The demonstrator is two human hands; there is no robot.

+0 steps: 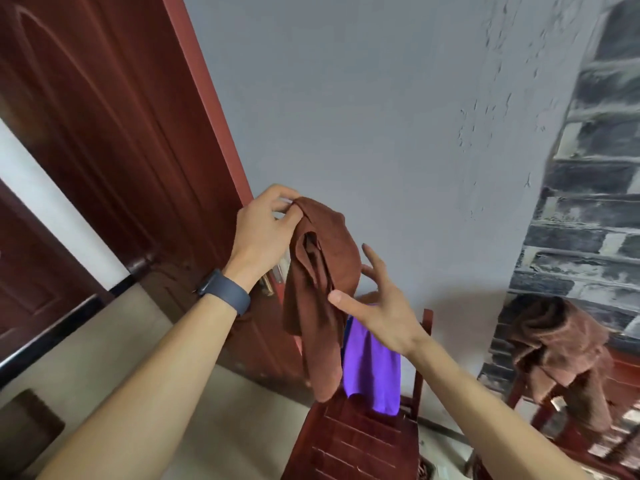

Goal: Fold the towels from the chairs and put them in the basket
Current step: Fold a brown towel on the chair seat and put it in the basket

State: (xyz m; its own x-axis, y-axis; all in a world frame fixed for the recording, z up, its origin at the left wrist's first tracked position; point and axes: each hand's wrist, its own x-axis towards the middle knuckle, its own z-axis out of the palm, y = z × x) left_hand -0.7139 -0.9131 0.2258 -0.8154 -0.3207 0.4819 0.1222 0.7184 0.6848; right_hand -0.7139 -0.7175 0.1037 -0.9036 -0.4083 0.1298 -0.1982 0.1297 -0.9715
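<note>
A brown towel [320, 292] hangs in the air at the middle of the view, bunched and unfolded. My left hand [265, 230] pinches its top corner and wears a dark wristband. Beside the towel's middle, my right hand [377, 306] has its fingers spread, with the thumb touching the cloth. Under the towel a purple towel [372, 368] drapes over the back of a red wooden chair [360, 441]. Another brown towel [561, 348] lies crumpled on a second red chair [620, 372] at the right. No basket is in sight.
A dark red door [104, 133] with a metal handle stands at the left, close behind my left hand. A grey wall is ahead and a brick-patterned wall [588, 202] at the right. The floor is pale tile.
</note>
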